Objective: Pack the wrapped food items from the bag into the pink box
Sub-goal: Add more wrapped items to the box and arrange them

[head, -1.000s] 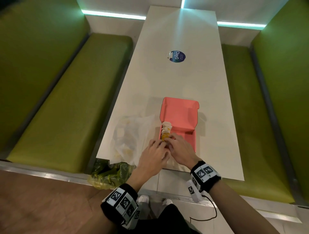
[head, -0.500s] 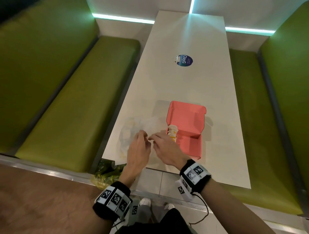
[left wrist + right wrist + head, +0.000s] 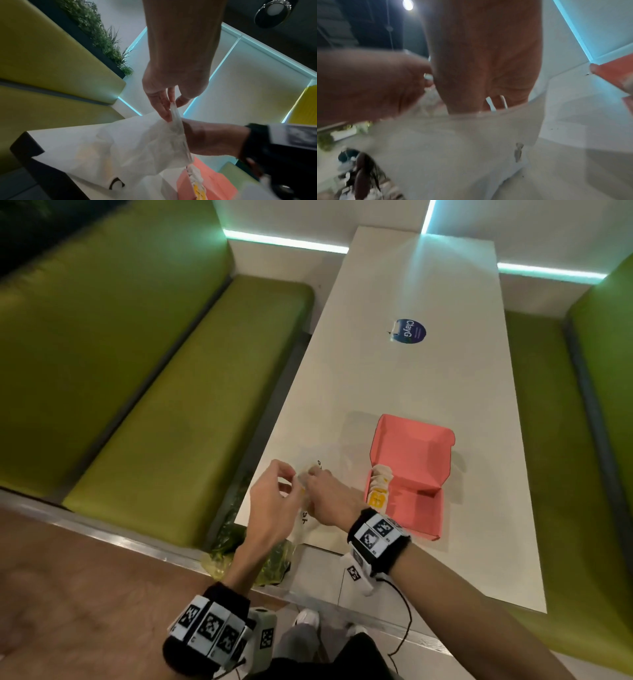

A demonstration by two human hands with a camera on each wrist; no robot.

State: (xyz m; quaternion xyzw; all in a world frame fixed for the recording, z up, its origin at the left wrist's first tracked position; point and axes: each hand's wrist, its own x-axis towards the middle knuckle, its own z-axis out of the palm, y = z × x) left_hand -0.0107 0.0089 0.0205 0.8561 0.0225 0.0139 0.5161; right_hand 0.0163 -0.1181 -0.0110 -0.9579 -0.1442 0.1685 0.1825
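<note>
since a second ago both hands have left the box's near corner and gone left to the bag.

head view: the left hand [image 3: 274,498] pinches the bag [image 3: 305,494] mouth, lifted just off the desk [image 3: 394,378]. the right hand [image 3: 329,498] sits close beside it, fingers dipped toward the opening. the pink box [image 3: 421,474] lies open just to the right, a row of wraps [image 3: 378,487] standing along its left wall and the rest of its floor bare.

left wrist view: thumb and fingers [image 3: 164,106] are pinched together on a thin fold of the white film, pulling it up. the right hand goes past that rim into the bag.

right wrist view: blurred. the right hand's fingers are below the bag rim [image 3: 488,115], so i cannot tell whether that grip has closed on anything.

the bag is thin, limp, likely slippery film, best held at the rim as now. the wraps look light and soft. i'd take one around its middle, gently, not by loose paper, and stand it next to the row.
</note>
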